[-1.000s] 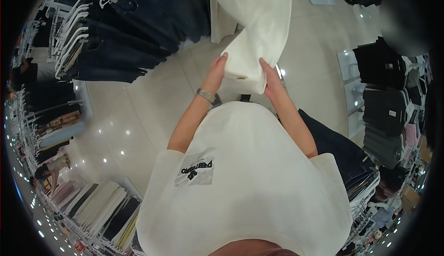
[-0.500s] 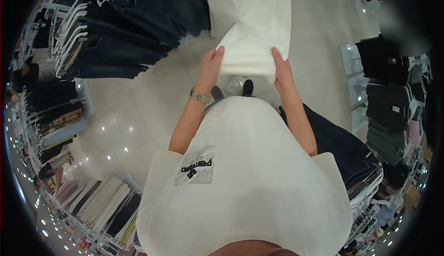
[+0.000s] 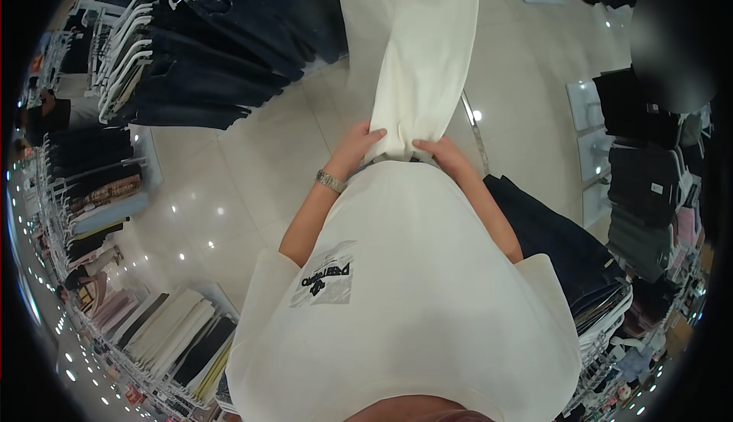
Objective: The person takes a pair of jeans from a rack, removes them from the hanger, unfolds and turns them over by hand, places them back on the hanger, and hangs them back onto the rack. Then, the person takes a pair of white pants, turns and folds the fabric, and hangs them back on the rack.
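A pair of cream trousers stretches from the top of the view down to my waist. One leg's lower end is bunched between my hands. My left hand, with a metal watch on the wrist, grips the left edge of that end, thumb on top. On the opposite edge, my right hand pinches the cloth, its thumb pointing inward. Most of the fingers are hidden under the fabric. The other leg lies to the left, and the waist end runs out of view at the top.
Dark jeans hang on white hangers at upper left. More dark jeans are close by my right arm. Folded clothes line the right side; a rack of trousers stands lower left. Pale tiles cover the floor.
Both hands have drawn nearer my waist and closer together. The trouser end, held wide and flat before, is now narrower and gathered into folds.
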Available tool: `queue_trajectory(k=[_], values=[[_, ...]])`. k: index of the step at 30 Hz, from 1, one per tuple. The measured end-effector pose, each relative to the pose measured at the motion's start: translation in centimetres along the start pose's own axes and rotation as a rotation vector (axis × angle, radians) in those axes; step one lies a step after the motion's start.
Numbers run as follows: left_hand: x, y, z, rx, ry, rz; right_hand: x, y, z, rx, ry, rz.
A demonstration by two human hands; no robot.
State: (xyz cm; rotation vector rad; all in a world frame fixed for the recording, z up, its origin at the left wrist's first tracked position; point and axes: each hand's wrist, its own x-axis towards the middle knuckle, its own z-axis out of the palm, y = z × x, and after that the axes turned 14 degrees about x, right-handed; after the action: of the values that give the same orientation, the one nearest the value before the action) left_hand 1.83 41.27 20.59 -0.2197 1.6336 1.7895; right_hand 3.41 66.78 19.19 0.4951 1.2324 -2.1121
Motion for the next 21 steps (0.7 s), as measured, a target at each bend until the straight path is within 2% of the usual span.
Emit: queue_trajectory(k=[4,7,11,17,20,21], values=[[-1.0,-2.1,-0.8,0.042,0.012,-0.096,-0.7,1.7,-0.8,-0.032,-0.015,0.197],[-0.8,-4.0,-1.5,0.122,-0.047,-0.153,-0.7,2.8,-1.3,-0.055,-0.037,0.227],[-0.8,-6.2,-2.1,0.372,-0.199,-0.167,0.6,4.8,-1.6,-0.079,-0.038,0.152],[0.0,-8.4,-2.4,0.473,-0.321,-0.245,3.6,5.2,-2.0,0.047,0.086,0.089],[0.0,-8.3,-2.2,0.529,-0.298,-0.218,2.9,1.5,-0.2,0.128,0.185,0.044],[0.2,-8.9,-2.3,0.446,-0.193,-0.174,2.6,0.4,0.3,0.189,0.209,0.03]])
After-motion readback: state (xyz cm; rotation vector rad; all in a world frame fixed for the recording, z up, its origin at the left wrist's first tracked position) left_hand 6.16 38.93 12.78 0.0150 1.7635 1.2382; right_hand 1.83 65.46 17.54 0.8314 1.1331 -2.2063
